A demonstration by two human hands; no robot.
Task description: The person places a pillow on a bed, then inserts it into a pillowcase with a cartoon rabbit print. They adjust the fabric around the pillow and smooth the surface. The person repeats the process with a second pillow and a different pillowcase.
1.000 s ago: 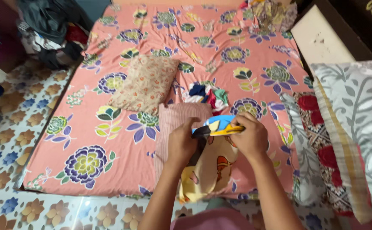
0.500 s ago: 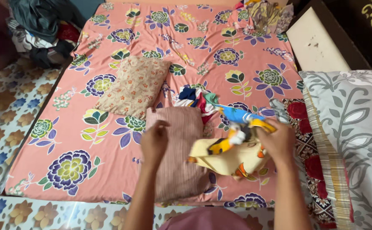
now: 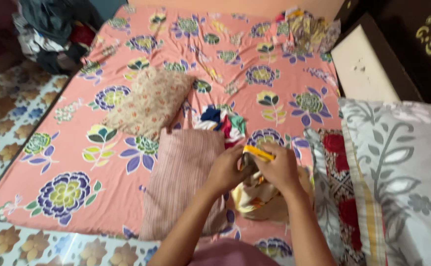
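Observation:
My left hand (image 3: 226,170) and my right hand (image 3: 276,168) meet over a cream cloth cover (image 3: 257,197) printed with orange and yellow cartoon shapes. Both hands pinch its yellow upper edge, and the rest of it bunches on the bed under my right wrist. Just left of my left hand lies a pink striped pillow (image 3: 181,182). A small heap of mixed coloured clothes (image 3: 223,123) sits just beyond the hands.
A pink flowered bedsheet (image 3: 102,162) covers the bed. A beige patterned pillow (image 3: 149,101) lies further back. Grey leaf-print and red rose bedding (image 3: 397,172) is stacked at the right, a dark pile of clothes (image 3: 52,29) at the far left, tiled floor (image 3: 3,108) beside the bed.
My left hand has come back from the striped pillow to the printed cover. My right hand moved left with the cover, which is now more bunched, its blue part hidden.

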